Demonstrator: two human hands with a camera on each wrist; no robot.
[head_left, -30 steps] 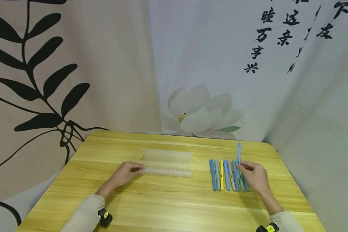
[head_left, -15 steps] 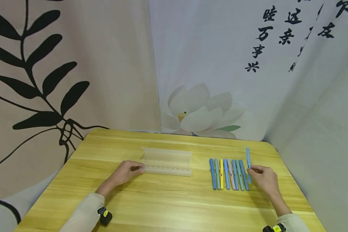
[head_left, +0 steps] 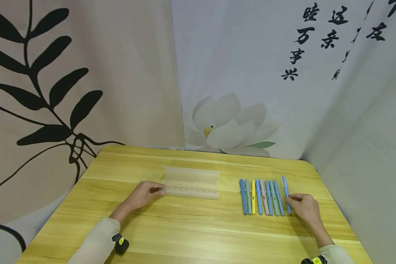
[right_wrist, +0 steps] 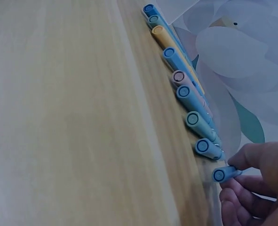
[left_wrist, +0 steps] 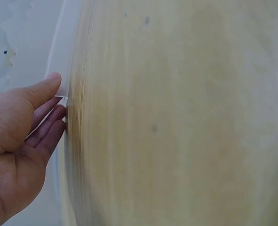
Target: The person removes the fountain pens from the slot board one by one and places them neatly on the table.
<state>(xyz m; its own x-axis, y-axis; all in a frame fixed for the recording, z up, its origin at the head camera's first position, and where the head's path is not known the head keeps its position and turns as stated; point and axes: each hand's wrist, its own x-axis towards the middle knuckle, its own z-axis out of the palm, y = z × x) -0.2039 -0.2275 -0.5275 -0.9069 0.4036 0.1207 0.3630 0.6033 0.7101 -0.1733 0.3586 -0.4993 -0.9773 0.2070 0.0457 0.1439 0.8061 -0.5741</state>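
A translucent plastic pen case (head_left: 191, 179) lies opened out on the table, its front strip notched. My left hand (head_left: 147, 193) pinches its near left corner, thumb above and fingers beneath in the left wrist view. To the right, my right hand (head_left: 305, 208) holds a light blue pen (head_left: 285, 186) between thumb and fingers, at the right end of a row of pens. The right wrist view shows the round end of this held pen (right_wrist: 222, 174) close beside the last blue pen (right_wrist: 207, 148) of the row.
Several capped pens lie side by side, among them a yellow pen (head_left: 253, 198) and a pinkish-grey pen (head_left: 264, 198). The wooden table (head_left: 191, 231) ends at a printed curtain (head_left: 142, 91) behind and at the right.
My right hand has carried the light blue pen right from above the row and lowered it beside the row's right end. The left hand stays at the case.
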